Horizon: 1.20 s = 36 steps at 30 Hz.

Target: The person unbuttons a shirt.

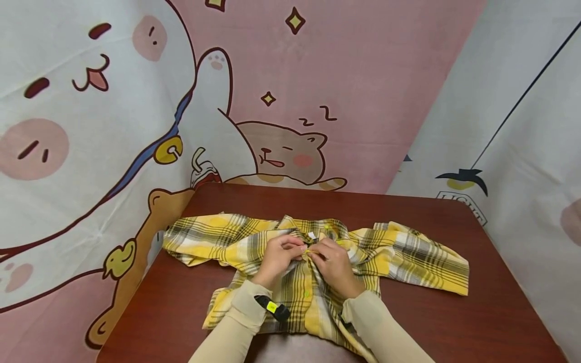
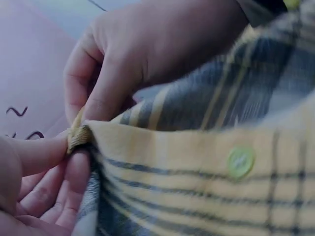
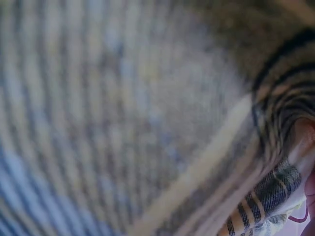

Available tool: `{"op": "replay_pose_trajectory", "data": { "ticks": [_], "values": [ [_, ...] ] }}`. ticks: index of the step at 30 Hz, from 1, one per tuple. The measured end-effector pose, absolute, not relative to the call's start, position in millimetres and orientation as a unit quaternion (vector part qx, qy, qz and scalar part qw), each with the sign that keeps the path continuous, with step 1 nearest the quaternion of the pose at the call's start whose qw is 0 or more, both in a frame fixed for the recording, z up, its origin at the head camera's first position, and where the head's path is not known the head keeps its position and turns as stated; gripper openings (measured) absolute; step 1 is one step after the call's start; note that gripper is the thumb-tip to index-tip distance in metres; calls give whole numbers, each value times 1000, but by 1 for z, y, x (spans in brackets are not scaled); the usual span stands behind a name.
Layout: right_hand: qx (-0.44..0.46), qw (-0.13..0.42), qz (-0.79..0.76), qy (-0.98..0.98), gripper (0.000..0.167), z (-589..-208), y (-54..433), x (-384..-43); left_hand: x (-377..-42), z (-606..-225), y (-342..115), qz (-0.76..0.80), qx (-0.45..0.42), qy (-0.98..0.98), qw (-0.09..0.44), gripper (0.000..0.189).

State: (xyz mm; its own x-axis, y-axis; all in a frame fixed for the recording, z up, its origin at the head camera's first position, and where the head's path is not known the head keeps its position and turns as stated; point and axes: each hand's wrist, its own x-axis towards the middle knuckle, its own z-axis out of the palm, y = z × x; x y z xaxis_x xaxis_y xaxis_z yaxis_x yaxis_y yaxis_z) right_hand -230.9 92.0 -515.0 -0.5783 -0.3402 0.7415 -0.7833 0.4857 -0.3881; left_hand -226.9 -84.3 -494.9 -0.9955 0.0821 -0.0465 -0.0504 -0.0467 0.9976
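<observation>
A yellow, grey and white plaid shirt (image 1: 290, 282) lies on the table with its sleeves spread to both sides. My left hand (image 1: 280, 257) pinches the top of the front placket between thumb and fingers, just below the collar. Opposite it, my right hand (image 1: 335, 264) pinches the same bit of yellow edge, the fingertips of both hands meeting there. In the left wrist view the pinched placket corner (image 2: 78, 135) shows between them, and a green button (image 2: 241, 162) sits farther along the placket. Blurred plaid cloth (image 3: 123, 123) covers most of the right wrist view.
The dark red-brown table (image 1: 454, 322) extends past the shirt on both sides. A white label (image 1: 311, 235) shows inside the collar. Behind the table hangs a pink and white cartoon curtain (image 1: 363, 75). A black strap (image 1: 272, 307) is around the left wrist.
</observation>
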Motion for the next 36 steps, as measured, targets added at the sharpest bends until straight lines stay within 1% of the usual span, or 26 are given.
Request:
{"op": "replay_pose_trajectory", "data": {
  "ticks": [3, 5, 10, 14, 19, 26, 28, 29, 33, 35, 36],
  "values": [
    [325, 287, 403, -806, 11, -515, 91, -230, -226, -498, -82, 770, -18, 636, 46, 14],
    [309, 270, 429, -804, 11, -514, 92, -231, -227, -500, -81, 775, -24, 631, 32, 10],
    [253, 244, 455, -818, 11, -512, 104, -235, -232, -499, -91, 711, -6, 701, -45, 5],
    [180, 229, 474, -831, 10, -510, 120, -241, -238, -495, -111, 639, -5, 762, -102, 6],
    [104, 212, 501, -833, 9, -502, 136, -247, -244, -489, -131, 631, -12, 762, -144, 6],
    [61, 213, 498, -838, 11, -493, 154, -251, -249, -487, -145, 604, 8, 767, -216, 5],
    [52, 195, 475, -856, 10, -499, 160, -251, -248, -491, -148, 570, 0, 795, -206, 4],
    [45, 169, 464, -868, 9, -504, 163, -251, -247, -494, -148, 545, -6, 816, -191, 4],
    [22, 38, 421, -906, 8, -525, 170, -249, -240, -510, -149, 436, -10, 893, -112, 5],
    [15, -12, 408, -913, 10, -529, 171, -247, -236, -513, -146, 387, -9, 917, -97, 6],
    [16, -20, 400, -916, 12, -527, 171, -246, -234, -512, -145, 371, -8, 923, -100, 6]
  ]
}}
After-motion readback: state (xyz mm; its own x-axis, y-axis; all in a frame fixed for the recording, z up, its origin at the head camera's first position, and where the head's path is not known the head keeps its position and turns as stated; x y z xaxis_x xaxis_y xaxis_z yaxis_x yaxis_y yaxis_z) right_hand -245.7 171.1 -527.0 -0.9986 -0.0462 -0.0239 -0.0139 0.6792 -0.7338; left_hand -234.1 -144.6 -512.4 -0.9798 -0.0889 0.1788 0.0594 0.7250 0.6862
